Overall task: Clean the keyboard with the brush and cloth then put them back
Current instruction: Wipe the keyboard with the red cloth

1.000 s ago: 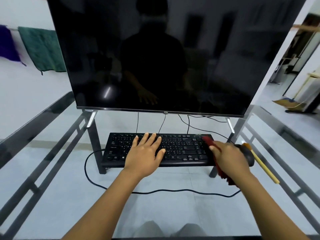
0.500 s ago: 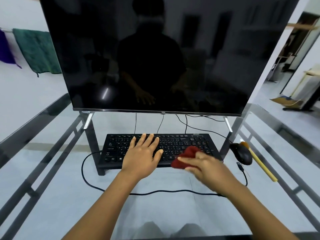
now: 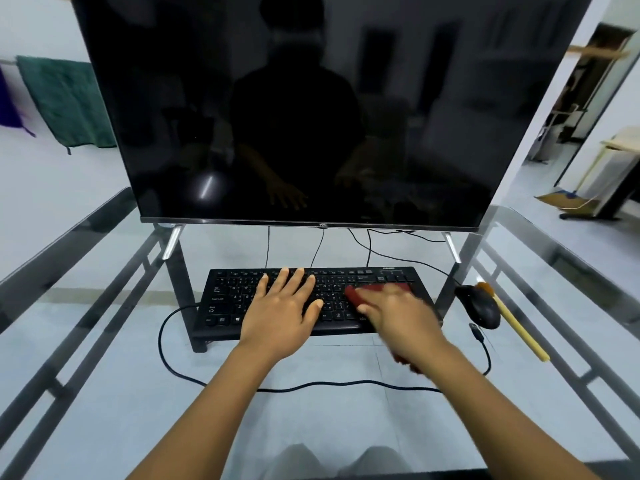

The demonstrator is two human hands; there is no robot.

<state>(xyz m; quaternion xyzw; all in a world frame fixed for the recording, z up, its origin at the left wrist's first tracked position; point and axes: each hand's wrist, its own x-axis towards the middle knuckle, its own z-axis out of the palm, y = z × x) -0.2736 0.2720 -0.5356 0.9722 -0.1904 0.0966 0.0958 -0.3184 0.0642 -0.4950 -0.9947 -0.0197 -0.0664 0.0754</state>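
A black keyboard lies on the glass desk below the monitor. My left hand rests flat on its middle keys with the fingers spread. My right hand, blurred by motion, presses a dark red cloth onto the keyboard's right half; a bit of the cloth also shows under the wrist. The brush, with a pale yellow handle and brown bristles, lies on the desk to the right of the mouse, apart from both hands.
A black mouse sits right of the keyboard. A large dark monitor stands on two feet behind it. Cables loop over the glass desk in front. A green towel hangs at the far left.
My right hand with the red cloth has swept from the keyboard's right end toward its front, then back onto the right-hand keys. My left hand has stayed flat on the keys.
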